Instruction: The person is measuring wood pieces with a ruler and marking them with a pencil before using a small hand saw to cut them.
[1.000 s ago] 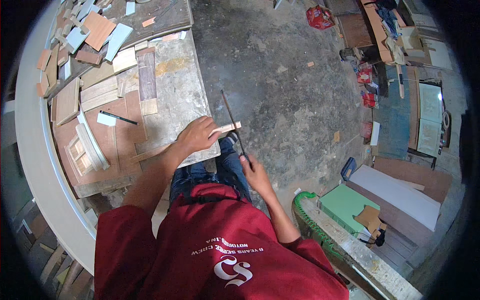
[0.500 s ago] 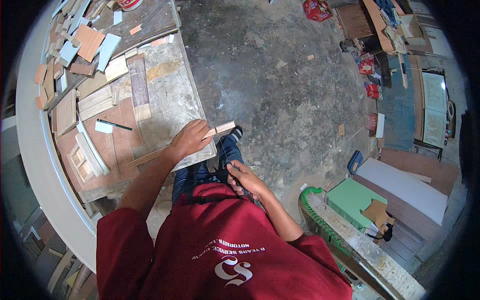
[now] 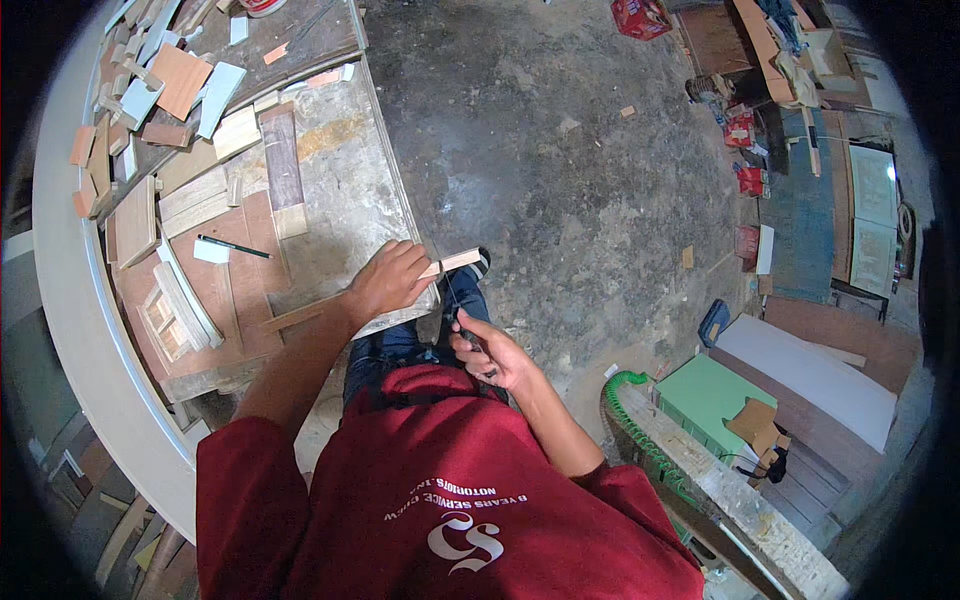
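A narrow wooden strip (image 3: 461, 262) lies across the edge of the worktable (image 3: 345, 190), its pale end jutting out over the floor. My left hand (image 3: 393, 275) is closed over the strip close to the table edge and presses it down. In front of my body, my right hand (image 3: 492, 352) is wrapped round the dark handle of a thin saw (image 3: 451, 290). The saw's slim blade runs up from that hand and crosses the strip just right of my left fingers. How deep any cut goes is too small to see.
On the table are a dark pencil (image 3: 234, 246), a white paper piece (image 3: 211, 250) and a small curved wooden frame (image 3: 178, 315). Wood offcuts (image 3: 180, 82) are heaped at the far left. A green coiled hose (image 3: 617, 405) hangs by a beam (image 3: 740, 505) at right.
My right hand has risen slightly and shifted a little to the right along with the saw. My left hand stays on the strip. The whole view has shifted slightly.
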The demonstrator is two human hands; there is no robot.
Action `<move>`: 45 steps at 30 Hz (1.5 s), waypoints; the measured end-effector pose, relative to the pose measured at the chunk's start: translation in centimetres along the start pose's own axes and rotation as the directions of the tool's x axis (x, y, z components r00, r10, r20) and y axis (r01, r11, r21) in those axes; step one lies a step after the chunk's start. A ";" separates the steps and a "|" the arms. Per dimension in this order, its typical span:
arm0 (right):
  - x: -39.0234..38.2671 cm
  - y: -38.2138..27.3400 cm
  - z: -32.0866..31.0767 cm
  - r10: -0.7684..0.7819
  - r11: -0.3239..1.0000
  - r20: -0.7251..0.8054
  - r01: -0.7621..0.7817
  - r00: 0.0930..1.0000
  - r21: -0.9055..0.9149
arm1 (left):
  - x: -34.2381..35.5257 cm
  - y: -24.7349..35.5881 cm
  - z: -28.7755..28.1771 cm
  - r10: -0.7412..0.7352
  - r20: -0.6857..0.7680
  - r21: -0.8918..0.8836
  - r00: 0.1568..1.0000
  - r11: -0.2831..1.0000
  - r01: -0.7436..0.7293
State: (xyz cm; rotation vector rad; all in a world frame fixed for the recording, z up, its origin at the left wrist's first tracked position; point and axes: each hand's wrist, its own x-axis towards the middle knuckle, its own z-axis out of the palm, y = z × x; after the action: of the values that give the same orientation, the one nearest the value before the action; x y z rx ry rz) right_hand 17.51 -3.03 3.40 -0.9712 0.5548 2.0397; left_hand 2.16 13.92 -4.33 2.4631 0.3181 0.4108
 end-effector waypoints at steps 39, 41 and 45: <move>2.3 3.2 -3.0 0.047 0.889 0.259 -0.159 0.965 0.429 | -0.8 -0.8 1.4 -0.024 -0.091 0.120 0.996 0.992 0.035; 2.9 2.7 -3.4 0.029 0.893 0.265 -0.144 0.964 0.426 | -1.0 -0.7 1.6 -0.016 -0.091 0.130 0.996 0.991 0.028; 5.6 -0.1 -1.6 -0.021 0.912 0.196 -0.061 0.980 0.406 | 0.1 -0.6 1.4 0.019 -0.085 0.127 0.996 0.992 -0.008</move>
State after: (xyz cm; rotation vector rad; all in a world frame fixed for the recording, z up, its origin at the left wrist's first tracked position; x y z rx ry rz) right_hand 16.09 -1.38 -1.99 -0.5080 0.8459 1.9012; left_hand 2.71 13.72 -5.78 2.5770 0.3744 0.5182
